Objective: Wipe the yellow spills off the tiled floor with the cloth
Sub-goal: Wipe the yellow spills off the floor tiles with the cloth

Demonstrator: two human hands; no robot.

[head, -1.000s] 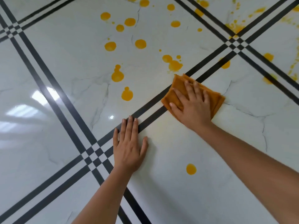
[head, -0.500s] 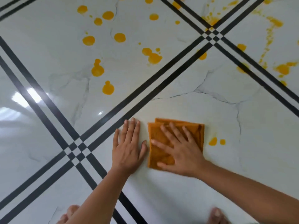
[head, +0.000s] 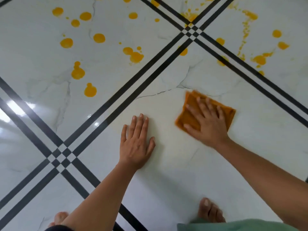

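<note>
A folded orange cloth (head: 190,114) lies flat on the white marble tile, right of centre. My right hand (head: 206,122) presses down on it with fingers spread, slightly blurred. My left hand (head: 136,144) rests flat on the bare tile to the cloth's left, holding nothing. Several yellow spills (head: 90,90) dot the tile across the black double stripe at upper left. More yellow drops and a streaked trail (head: 246,30) sit on the tiles at upper right. The white tile around the cloth shows no yellow spots.
Black double stripes (head: 126,90) cross the glossy floor diagonally and meet at checkered crossings (head: 61,155). My bare feet (head: 210,210) stand at the bottom edge, with green fabric (head: 233,225) beside the right one. A bright light glare (head: 18,105) sits at the left.
My right hand slid the cloth from beside my left hand toward the right and slightly away. The small yellow drops seen to its right half a second ago no longer show. My left hand stayed put.
</note>
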